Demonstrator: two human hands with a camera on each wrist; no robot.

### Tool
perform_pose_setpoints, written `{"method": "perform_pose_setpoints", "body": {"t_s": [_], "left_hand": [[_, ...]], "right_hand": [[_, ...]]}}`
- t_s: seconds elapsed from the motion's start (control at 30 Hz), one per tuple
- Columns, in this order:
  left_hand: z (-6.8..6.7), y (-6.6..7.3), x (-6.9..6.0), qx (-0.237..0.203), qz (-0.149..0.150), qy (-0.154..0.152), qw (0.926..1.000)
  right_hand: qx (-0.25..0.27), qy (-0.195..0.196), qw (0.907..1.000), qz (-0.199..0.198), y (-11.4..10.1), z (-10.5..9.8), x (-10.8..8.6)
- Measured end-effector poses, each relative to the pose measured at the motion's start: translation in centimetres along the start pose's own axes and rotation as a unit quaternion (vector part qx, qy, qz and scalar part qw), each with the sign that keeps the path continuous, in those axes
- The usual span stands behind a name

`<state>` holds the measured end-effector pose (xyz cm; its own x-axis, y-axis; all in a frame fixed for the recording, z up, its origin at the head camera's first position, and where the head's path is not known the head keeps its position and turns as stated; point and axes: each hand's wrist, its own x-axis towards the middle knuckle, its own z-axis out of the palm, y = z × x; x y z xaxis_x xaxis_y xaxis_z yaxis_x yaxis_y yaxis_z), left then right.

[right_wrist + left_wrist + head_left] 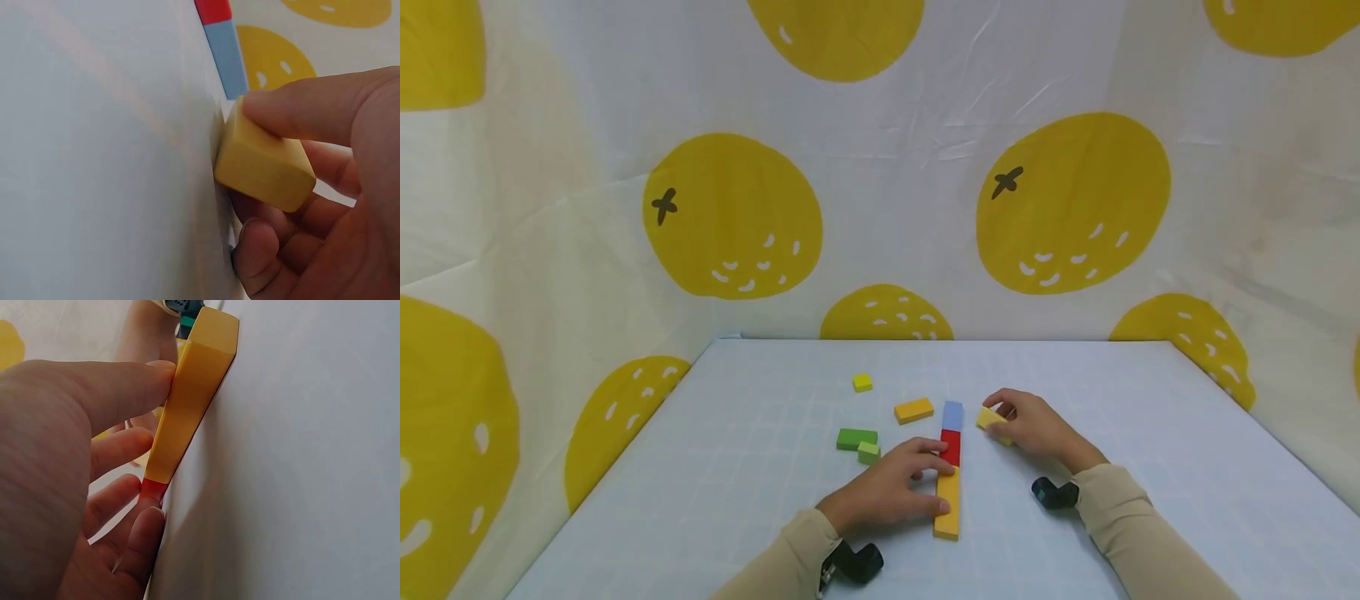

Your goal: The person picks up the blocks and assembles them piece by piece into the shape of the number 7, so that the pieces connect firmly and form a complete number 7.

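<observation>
A row of blocks lies on the table: a long orange block (947, 504) nearest, then a red block (951, 448), then a blue block (952, 415) at the far end. My left hand (891, 487) touches the row's left side, thumb and fingertips on the orange block (194, 394) and fingers by the red block (153, 489), fingers relaxed. To the right of the row, my right hand (1037, 429) pinches a pale yellow block (992, 419) between thumb and fingers. The right wrist view shows that yellow block (269, 162) close to the table surface, near the blue block (226, 59).
Left of the row lie an orange block (913, 411), a small bright yellow block (862, 382), a green block (856, 438) and a small light green block (868, 453). A patterned curtain (902, 208) hangs behind the table (775, 367).
</observation>
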<state>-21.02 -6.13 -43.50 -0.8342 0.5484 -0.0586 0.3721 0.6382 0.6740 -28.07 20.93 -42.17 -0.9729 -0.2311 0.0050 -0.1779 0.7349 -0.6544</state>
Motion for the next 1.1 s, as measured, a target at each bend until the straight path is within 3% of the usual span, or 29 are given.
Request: {"method": "perform_pose_setpoints", "body": {"t_s": [0.23,0.67,0.93,1.1], "left_hand": [[0.3,-0.4,-0.2,-0.006,-0.003,0.001,1.0000],[0.4,0.0,0.2,0.008,0.029,-0.005,0.9995],[0.3,-0.2,-0.1,0.022,0.023,0.001,0.9995],[0.1,-0.3,-0.1,0.017,0.022,0.003,0.9996]], "right_hand": [[0.054,0.019,0.9983,0.007,0.1,0.1,0.1],[0.153,0.034,0.9865,0.048,1.5,-0.9,0.7],[0.220,0.024,0.9725,0.073,1.0,-0.6,1.3],[0.264,0.040,0.9611,0.072,0.8,-0.3,2.1]]}}
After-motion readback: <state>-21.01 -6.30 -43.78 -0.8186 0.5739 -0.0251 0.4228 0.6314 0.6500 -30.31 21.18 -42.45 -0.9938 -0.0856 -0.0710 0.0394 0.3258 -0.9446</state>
